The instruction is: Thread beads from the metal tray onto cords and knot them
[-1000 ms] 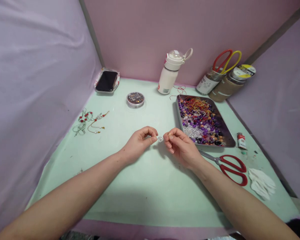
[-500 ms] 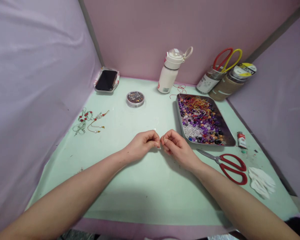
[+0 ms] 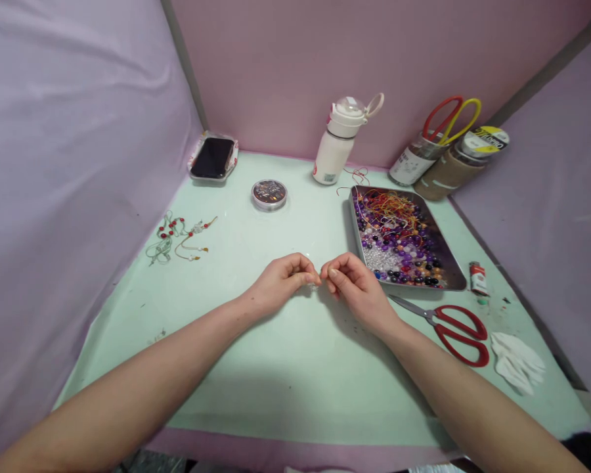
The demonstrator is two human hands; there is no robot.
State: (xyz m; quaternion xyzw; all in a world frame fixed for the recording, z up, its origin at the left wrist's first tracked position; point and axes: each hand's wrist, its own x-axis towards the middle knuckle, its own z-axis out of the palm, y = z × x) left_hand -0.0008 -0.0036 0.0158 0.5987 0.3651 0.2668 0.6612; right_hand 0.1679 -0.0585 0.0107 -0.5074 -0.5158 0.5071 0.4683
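The clear beaded piece [image 3: 312,286] is at the centre of the frame, pinched in the fingertips of the left hand [image 3: 295,279]. The right hand [image 3: 347,282], just beside it, has thumb and forefinger drawn together; whether they grip anything is too small to tell. Right of centre lies the bead tray [image 3: 404,240], and below it the red-handled scissors [image 3: 446,322].

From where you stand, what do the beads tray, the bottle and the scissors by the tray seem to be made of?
Tray: probably metal, from the greyish sheen on its bare floor and thin rim.
Bottle: smooth, pale coating; plastic or painted metal, I can't tell.
Scissors: grey blades, likely steel; glossy red handles, apparently plastic.
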